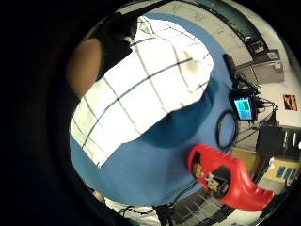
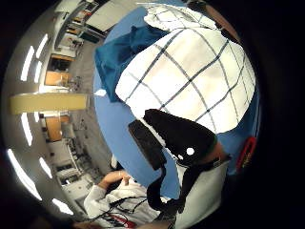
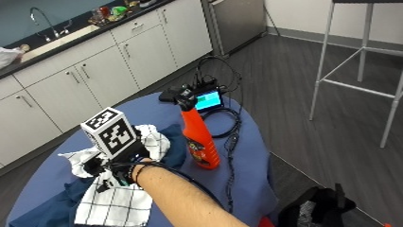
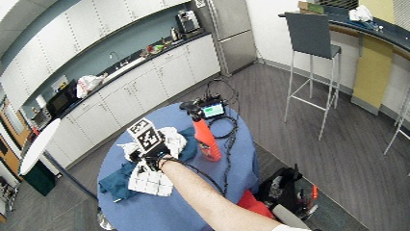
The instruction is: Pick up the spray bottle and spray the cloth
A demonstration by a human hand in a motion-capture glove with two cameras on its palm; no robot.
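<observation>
A red spray bottle (image 3: 201, 137) with a black trigger head stands upright on the round blue table (image 3: 252, 156), to the right of my hand. My gloved right hand (image 3: 116, 172) hovers low over a white checked cloth (image 3: 116, 205) that lies crumpled on the table. The fingers look relaxed and grip nothing that I can see. In the little finger side view the cloth (image 1: 141, 89) spreads below the palm, with the bottle (image 1: 225, 176) beside it. The thumb side view shows the same cloth (image 2: 190, 81) and a sliver of the bottle (image 2: 245, 152).
A dark blue cloth (image 3: 50, 208) lies partly under the checked one. A small device with a lit screen (image 3: 207, 99) and looped cables (image 3: 230, 127) sit behind the bottle. A black bag (image 3: 315, 208) lies on the floor by the table; a stool (image 3: 359, 47) stands further off.
</observation>
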